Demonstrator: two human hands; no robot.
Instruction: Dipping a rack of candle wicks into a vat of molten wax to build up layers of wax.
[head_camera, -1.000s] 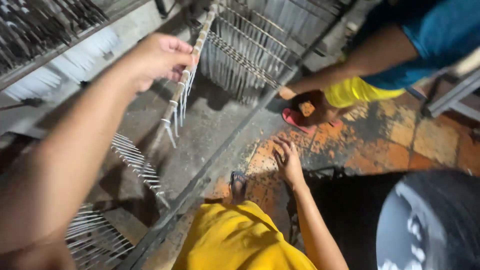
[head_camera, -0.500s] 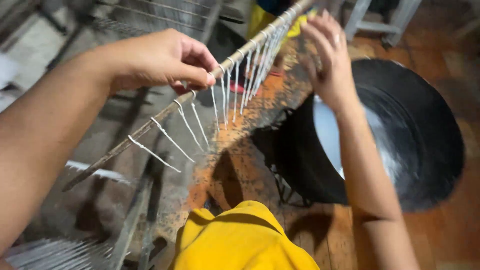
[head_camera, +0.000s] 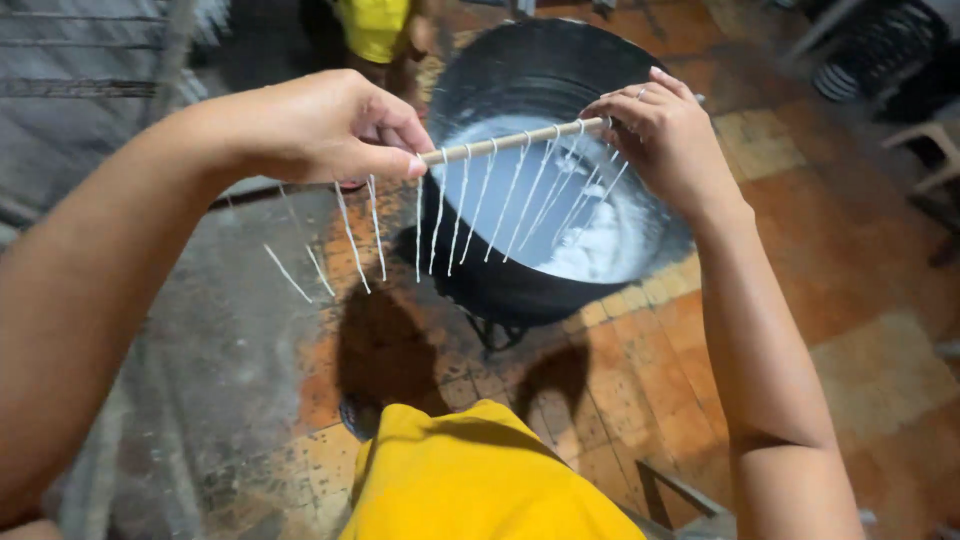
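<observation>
Head: stick between hands.

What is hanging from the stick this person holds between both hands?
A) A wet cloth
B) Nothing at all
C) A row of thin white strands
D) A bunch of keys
C: the stick, held by the left hand and right hand, carries a row of thin white strands dangling above the dark basin that holds white liquid.

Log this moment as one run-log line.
left hand: grips thin wooden stick | right hand: holds far end | hanging white wicks: dangling | big black round pan: below, white liquid inside
</observation>
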